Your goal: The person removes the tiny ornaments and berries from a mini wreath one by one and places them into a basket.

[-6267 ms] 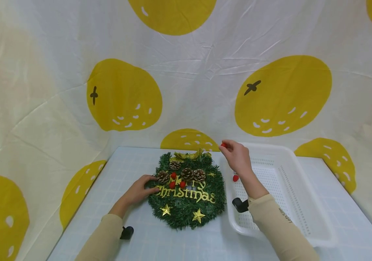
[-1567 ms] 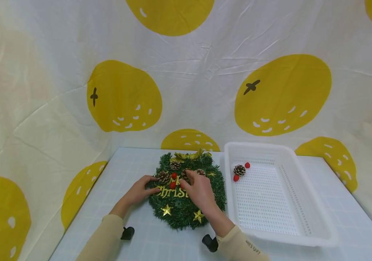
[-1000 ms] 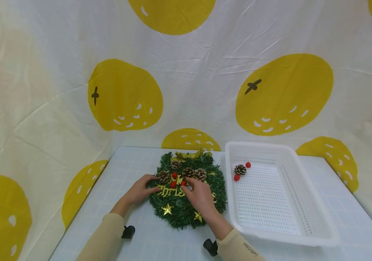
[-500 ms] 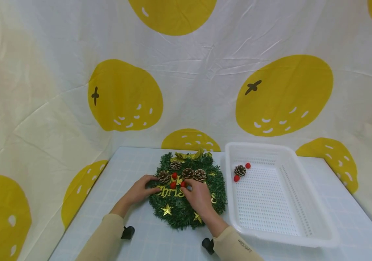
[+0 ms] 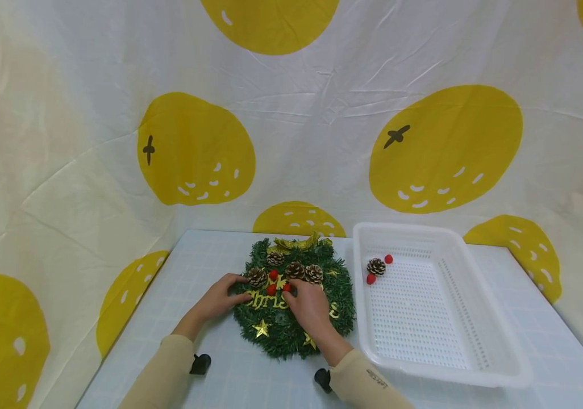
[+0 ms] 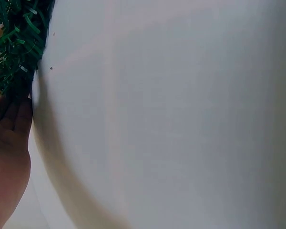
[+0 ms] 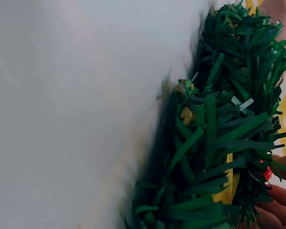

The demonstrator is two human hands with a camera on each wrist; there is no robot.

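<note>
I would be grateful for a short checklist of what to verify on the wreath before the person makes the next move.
1. Left hand steadying the wreath: ok, it grips the left edge.
2. Wreath resting on the table: ok.
3. Right hand at a red berry: ok, thumb and finger pinch it.
4. That berry firmly attached: cannot tell, the fingers hide its base.
5. Gold lettering uncovered: not ok, the right hand blocks part.
6. Pieces left in the basket: ok, one pinecone and two berries.
</note>
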